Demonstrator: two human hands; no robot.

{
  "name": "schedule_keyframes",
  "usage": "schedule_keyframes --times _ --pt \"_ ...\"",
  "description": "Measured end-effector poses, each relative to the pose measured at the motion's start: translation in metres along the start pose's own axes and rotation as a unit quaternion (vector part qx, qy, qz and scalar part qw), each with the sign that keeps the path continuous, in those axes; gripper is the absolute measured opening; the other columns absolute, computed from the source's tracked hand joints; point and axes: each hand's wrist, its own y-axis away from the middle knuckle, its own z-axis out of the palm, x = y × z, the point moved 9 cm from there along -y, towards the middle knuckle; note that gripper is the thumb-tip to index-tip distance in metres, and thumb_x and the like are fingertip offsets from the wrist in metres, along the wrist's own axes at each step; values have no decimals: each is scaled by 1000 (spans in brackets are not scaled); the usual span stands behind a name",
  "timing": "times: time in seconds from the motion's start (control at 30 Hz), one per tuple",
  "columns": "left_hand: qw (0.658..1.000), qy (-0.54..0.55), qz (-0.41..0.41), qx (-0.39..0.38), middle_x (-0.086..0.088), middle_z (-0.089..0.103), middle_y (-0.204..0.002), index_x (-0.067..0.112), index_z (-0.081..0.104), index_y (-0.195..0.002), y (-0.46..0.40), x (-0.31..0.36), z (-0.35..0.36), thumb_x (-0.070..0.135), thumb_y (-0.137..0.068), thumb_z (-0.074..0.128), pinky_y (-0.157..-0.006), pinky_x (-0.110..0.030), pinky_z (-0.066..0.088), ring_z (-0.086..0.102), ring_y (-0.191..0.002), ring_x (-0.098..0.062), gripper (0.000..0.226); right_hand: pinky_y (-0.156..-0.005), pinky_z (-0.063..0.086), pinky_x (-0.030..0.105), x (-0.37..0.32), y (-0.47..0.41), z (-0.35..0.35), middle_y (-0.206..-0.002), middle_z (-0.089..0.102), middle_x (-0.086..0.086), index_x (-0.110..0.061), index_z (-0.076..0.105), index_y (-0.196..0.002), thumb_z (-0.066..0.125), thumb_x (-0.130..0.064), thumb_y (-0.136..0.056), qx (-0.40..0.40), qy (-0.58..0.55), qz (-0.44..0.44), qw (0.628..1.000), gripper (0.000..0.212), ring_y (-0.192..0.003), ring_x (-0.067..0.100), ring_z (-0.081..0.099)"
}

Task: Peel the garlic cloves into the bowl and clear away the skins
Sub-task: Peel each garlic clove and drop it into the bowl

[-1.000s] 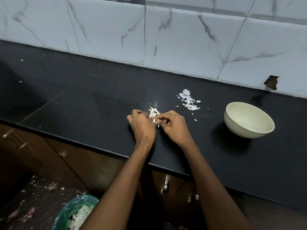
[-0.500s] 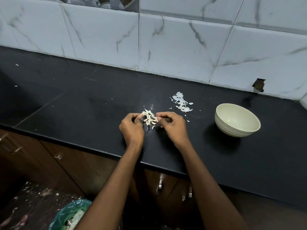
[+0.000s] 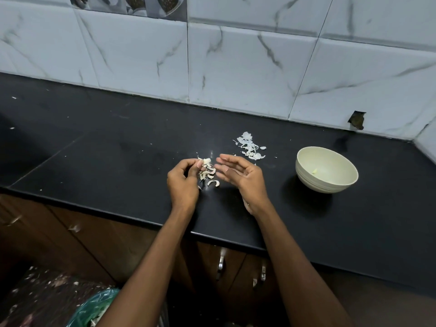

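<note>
Garlic cloves (image 3: 208, 172), small pale curved pieces with papery skin, lie in one loose cluster on the black stone counter (image 3: 118, 161), right at the fingertips of the left hand (image 3: 182, 182). That hand curls its fingers and pinches a bit of the cluster at its top; whether this is a clove or only skin I cannot tell. The right hand (image 3: 238, 175) hovers just beside the cluster on the other side, fingers relaxed and spread, holding nothing.

To peel well, I judge the left hand should hold one clove steady while the right nips the skin at a tip and strips it lengthwise.

Beyond the right hand lies one heap of white papery skins (image 3: 250, 146), and farther out one cream round bowl (image 3: 326, 169), with a single small pale bit inside. The cloves are too tangled to count.
</note>
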Motion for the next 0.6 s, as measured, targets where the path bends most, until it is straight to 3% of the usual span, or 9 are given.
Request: schedule_keyframes --times 0.1,0.17,0.3,0.47,0.6 --pt "997 -3 23 -75 -2 75 -82 9 76 -93 9 11 26 10 -99 68 -71 -25 54 68 -77 -10 10 -91 61 41 -12 9 -7 -121 74 18 -1 67 -129 71 0 -94 -12 14 -32 999 36 -117 35 71" --pt "992 -18 39 -121 1 72 -76 7 75 -91 15 18 45 8 -98 67 -65 -27 52 65 -73 -9 11 -83 62 38 -19 15 -21 -113 77 19 -1 72 -122 72 -1 -93 -3 41 -51 998 29 -105 38 74" --pt "983 36 14 -177 1 71 -75 3 74 -92 27 21 83 7 -97 69 -67 -23 51 62 -70 -9 8 -76 60 29 -29 27 -59 -98 79 18 1 77 -107 75 2 -89 36 58 -53 996 18 -82 24 73" --pt "954 210 -118 -178 -9 74 -85 1 71 -109 50 -5 112 2 -97 66 -72 -25 56 69 -78 -14 12 -80 62 29 -24 29 -84 -98 78 22 3 74 -107 73 4 -89 86 12 -31 996 18 -88 27 77" --pt "946 219 -136 -198 -11 76 -92 -2 75 -104 52 -12 116 -1 -94 68 -72 -23 54 69 -83 -15 12 -81 62 29 -20 29 -86 -101 78 22 8 73 -109 72 6 -90 100 11 -27 995 19 -92 26 77"
